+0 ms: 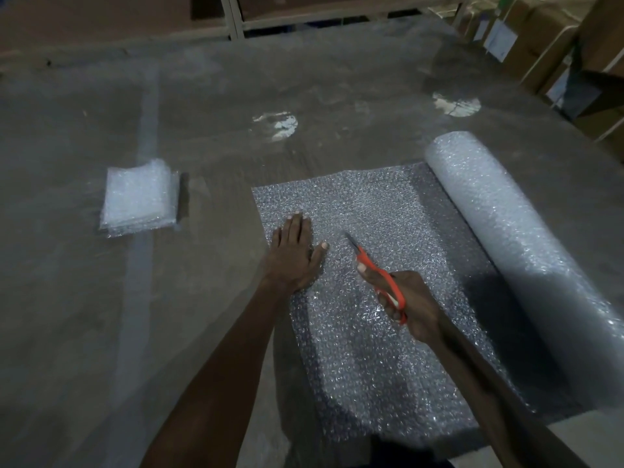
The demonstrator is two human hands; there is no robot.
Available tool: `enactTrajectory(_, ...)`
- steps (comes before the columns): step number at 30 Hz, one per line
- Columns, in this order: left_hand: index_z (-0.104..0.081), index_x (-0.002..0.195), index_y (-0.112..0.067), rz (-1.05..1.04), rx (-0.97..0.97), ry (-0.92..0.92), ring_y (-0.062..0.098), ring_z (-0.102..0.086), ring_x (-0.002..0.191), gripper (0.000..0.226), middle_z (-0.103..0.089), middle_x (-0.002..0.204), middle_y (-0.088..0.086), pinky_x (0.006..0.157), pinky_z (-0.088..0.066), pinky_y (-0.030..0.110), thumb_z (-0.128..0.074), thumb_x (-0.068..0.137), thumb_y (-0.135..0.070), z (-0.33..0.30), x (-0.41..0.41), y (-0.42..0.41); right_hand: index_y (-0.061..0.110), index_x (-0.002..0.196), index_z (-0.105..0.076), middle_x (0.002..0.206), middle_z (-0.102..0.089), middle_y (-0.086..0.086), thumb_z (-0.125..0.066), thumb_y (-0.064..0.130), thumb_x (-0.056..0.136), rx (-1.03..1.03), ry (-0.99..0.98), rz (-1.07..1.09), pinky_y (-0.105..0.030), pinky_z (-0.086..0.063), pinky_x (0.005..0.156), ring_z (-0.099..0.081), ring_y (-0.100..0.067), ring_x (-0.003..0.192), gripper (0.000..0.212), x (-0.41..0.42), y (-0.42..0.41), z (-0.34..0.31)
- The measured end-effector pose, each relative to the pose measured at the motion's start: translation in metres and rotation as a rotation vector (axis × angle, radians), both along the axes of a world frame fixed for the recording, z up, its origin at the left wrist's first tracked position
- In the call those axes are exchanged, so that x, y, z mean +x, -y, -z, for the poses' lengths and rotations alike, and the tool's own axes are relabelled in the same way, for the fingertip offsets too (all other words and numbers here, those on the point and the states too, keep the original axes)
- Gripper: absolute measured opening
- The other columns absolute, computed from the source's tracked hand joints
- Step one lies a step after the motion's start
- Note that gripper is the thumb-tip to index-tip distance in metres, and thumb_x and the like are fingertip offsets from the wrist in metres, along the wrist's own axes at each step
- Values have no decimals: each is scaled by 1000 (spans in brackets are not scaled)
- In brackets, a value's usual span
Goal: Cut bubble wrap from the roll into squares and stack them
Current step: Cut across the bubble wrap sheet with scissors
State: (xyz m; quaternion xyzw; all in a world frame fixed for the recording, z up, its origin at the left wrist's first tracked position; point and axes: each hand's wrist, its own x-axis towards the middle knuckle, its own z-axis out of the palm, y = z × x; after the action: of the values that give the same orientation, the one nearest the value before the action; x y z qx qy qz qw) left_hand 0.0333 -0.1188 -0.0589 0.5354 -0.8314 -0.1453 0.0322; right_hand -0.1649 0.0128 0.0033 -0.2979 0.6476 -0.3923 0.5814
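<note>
A roll of bubble wrap (513, 238) lies on the floor at the right, with a sheet (371, 204) unrolled from it toward the left. My left hand (295, 255) presses flat on the sheet near its left edge, fingers straight. My right hand (405, 305) grips orange-handled scissors (378, 271) above the sheet, with the blades pointing away from me and to the left. The blades look closed. A stack of cut bubble wrap squares (140, 197) sits on the floor at the left, well apart from the sheet.
The grey concrete floor (236, 96) carries a pale painted stripe (145, 130) running under the stack. Cardboard boxes (553, 52) stand along the right back. A shelf frame (236, 18) stands at the far back. Two bright light patches (277, 125) lie on the floor.
</note>
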Motion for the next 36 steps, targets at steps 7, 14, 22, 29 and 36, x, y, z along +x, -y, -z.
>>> enactTrajectory(7, -2, 159, -9, 3, -12, -3, 27, 9, 154, 75, 6, 167, 12, 124, 5, 46, -13, 103, -58, 4, 1, 1, -1, 76, -68, 52, -55, -6, -82, 56, 67, 2, -22, -5, -21, -31, 39, -41, -14, 37, 60, 3, 9, -4)
enactTrajectory(14, -2, 159, -9, 5, -20, -2, 27, 8, 154, 78, 6, 167, 12, 123, 6, 45, -10, 101, -60, 2, 1, 0, 8, 62, -63, 53, -52, -8, -85, 48, 71, 4, -1, -13, -20, -30, 39, -40, -13, 37, 46, 3, 14, -2)
enactTrajectory(22, -2, 159, -10, 4, -25, -1, 26, 8, 154, 78, 4, 167, 11, 123, 5, 44, -8, 100, -60, 4, 1, 1, 10, 62, -67, 51, -54, -3, -83, 53, 71, -8, -1, -15, -19, -32, 38, -41, -12, 37, 46, 6, 21, -10)
enactTrajectory(29, -4, 159, -10, -8, -26, -20, 26, 7, 154, 74, 3, 167, 11, 123, 5, 44, -16, 104, -57, 5, 1, 0, 9, 61, -62, 52, -53, -6, -85, 46, 73, -2, 2, 6, -19, -30, 36, -39, -11, 36, 45, 7, 24, -8)
enactTrajectory(36, 1, 159, -11, -2, -18, -4, 25, 10, 153, 74, 7, 167, 10, 123, 6, 44, -11, 103, -58, 4, 1, 0, 7, 65, -65, 52, -56, -2, -82, 44, 78, -7, 16, 18, -18, -33, 35, -43, -10, 36, 43, 11, 32, -12)
